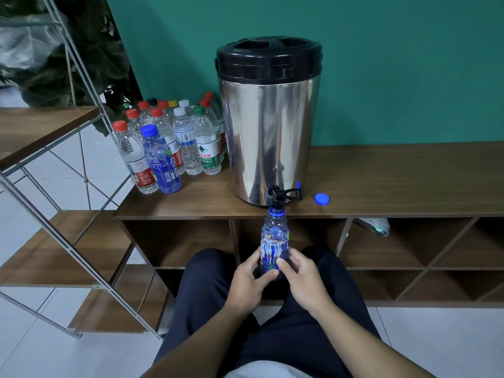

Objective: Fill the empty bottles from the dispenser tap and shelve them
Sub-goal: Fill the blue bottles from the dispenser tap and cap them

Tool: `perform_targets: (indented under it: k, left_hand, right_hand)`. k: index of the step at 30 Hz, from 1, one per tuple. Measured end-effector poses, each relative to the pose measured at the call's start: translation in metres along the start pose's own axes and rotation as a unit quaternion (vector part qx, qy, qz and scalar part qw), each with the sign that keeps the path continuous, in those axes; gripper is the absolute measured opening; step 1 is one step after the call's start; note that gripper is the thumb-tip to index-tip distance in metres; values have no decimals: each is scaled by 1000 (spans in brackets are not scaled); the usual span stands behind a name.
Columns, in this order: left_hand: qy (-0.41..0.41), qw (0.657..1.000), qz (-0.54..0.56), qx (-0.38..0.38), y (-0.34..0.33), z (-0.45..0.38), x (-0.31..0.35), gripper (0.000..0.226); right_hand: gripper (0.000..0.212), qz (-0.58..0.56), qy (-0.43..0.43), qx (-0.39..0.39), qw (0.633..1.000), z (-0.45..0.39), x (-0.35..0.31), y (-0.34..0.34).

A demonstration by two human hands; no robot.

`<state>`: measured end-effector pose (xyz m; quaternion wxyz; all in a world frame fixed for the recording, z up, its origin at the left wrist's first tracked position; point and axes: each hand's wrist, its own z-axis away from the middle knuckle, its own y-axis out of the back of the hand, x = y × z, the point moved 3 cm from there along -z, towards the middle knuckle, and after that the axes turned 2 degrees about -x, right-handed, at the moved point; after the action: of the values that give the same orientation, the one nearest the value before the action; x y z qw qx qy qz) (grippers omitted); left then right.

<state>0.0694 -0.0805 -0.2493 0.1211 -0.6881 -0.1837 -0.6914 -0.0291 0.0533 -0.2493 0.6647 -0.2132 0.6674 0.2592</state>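
From the head camera, a small clear plastic bottle with a blue neck ring and a blue-and-white printed label (pixel 274 245) was held upright below the front edge of the brown wooden cabinet top (pixel 381 181), its open mouth right under the black tap (pixel 277 197) at the foot of the tall stainless-steel dispenser with the black lid (pixel 268 124). The left hand (pixel 249 279) curled round the bottle's lower body from one side, thumb across the front, and the right hand (pixel 302 276) pinched it from the other, so both gripped the same bottle. Its round blue screw cap (pixel 322 199) lay on the cabinet top just right of the tap's lever (pixel 294 192). A cluster of clear capped bottles (pixel 174 137) stood left of the dispenser, and the slanted metal-framed rack with wooden shelves (pixel 41 137) stood further left. Whether water was running could not be told. To do this filling well, the mouth probably needed to stay centred under the spout and the bottle vertical, one hand alone carrying it while the other worked the lever, closing the tap before the level reached the neck to avoid spilling onto the dark trousers (pixel 207 296) below.
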Motion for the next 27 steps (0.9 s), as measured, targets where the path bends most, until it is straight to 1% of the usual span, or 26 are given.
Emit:
perform_targets:
  k: [27]
  left_hand:
    - [1, 1000, -7, 1, -1, 1, 1, 58]
  right_hand:
    - [34, 1, 10, 8, 1000, -1, 1, 0]
